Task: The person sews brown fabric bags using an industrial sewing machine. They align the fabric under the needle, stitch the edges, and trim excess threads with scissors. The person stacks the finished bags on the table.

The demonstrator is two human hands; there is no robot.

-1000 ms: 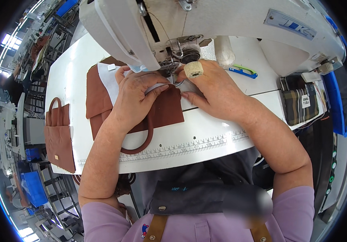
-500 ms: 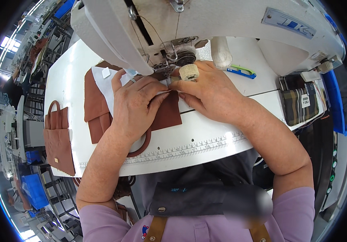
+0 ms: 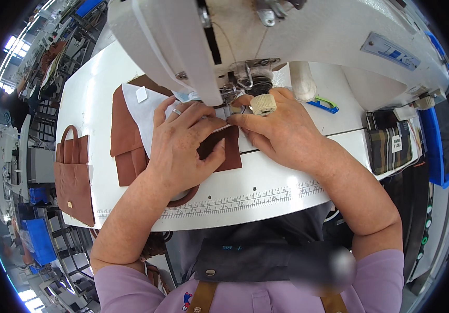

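A brown leather bag piece with white lining lies under the head of a white sewing machine. My left hand, with a ring on one finger, rests on the piece; its fingers are spread and the thumb stands apart from them. Close to the presser foot, my right hand pinches the edge of the leather between thumb and forefinger. Its other fingers reach behind the machine's cream knob, partly hidden. A rounded brown handle shows below my left wrist.
A brown handbag lies at the table's left edge. Blue-green thread snips lie beyond my right hand. A striped pouch sits at the right, beside a blue bin. A printed ruler runs along the front edge.
My left thumb has lifted away from the leather edge and its forefinger. The right hand keeps its pinch beside the presser foot. The view has shifted, so the machine sits farther right and lower.
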